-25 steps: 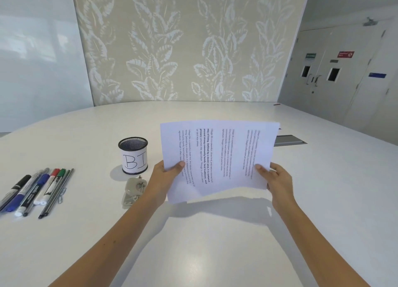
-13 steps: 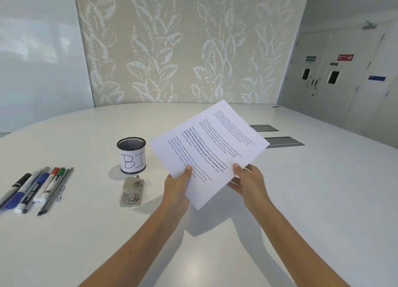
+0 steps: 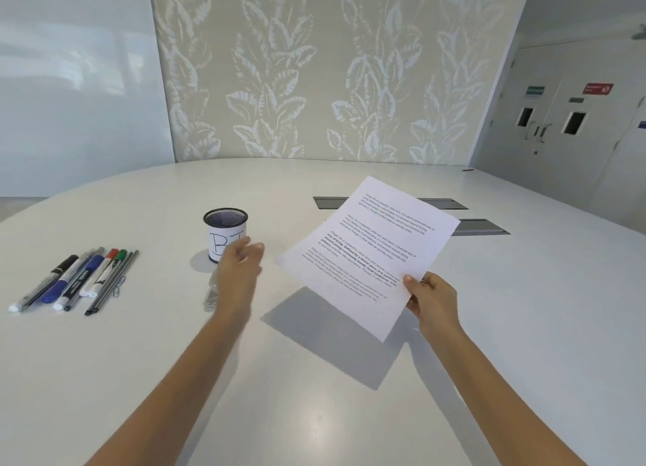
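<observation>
**While the right hand holds a printed sheet, the left reaches toward the desk items**

Although it is gripped at only one near corner, the printed sheet (image 3: 367,255) stays in the air above the white table (image 3: 314,413), right of centre and tilted away. The right hand (image 3: 433,303) pinches that corner, thumb on top. The left hand (image 3: 241,266) is blurred, its fingers loose and holding nothing. It hovers over a small metal desk tool (image 3: 209,301), just in front of a black mesh cup (image 3: 225,220). Markers and pens (image 3: 73,280) lie in a row at far left.

Likely risks: the sheet, held at one corner, could sag or crease. A quick left-hand reach might tip the light cup.
</observation>
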Available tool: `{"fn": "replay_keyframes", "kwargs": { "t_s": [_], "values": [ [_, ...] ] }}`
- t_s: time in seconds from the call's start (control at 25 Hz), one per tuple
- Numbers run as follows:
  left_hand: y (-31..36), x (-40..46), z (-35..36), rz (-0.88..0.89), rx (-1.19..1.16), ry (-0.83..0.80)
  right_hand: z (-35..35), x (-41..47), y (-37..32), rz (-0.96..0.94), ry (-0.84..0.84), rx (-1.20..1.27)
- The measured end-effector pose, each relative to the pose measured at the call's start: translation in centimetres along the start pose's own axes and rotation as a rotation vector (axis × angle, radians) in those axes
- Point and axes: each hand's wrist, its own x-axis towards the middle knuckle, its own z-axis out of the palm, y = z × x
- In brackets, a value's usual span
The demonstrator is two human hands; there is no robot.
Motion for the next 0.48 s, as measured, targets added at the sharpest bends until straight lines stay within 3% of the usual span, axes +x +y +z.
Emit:
{"fn": "replay_keyframes", "kwargs": {
  "t_s": [0.12,0.24,0.32,0.48],
  "values": [
    [0.1,2.2,-3.8,0.155,0.615,0.108,-1.4,0.1,0.8,0.035,-0.063,-0.075],
    [0.0,3.9,-6.5,-0.069,0.968,0.103,-1.9,-0.1,1.5,0.061,-0.105,-0.128],
    [0.1,4.3,-7.3,-0.229,0.879,0.010,-1.8,-0.5,1.7,0.067,-0.140,-0.144],
    [1.1,4.4,-6.9,-0.353,0.616,-0.053,-1.1,-1.0,1.6,0.065,-0.190,-0.165]
  ]
}}
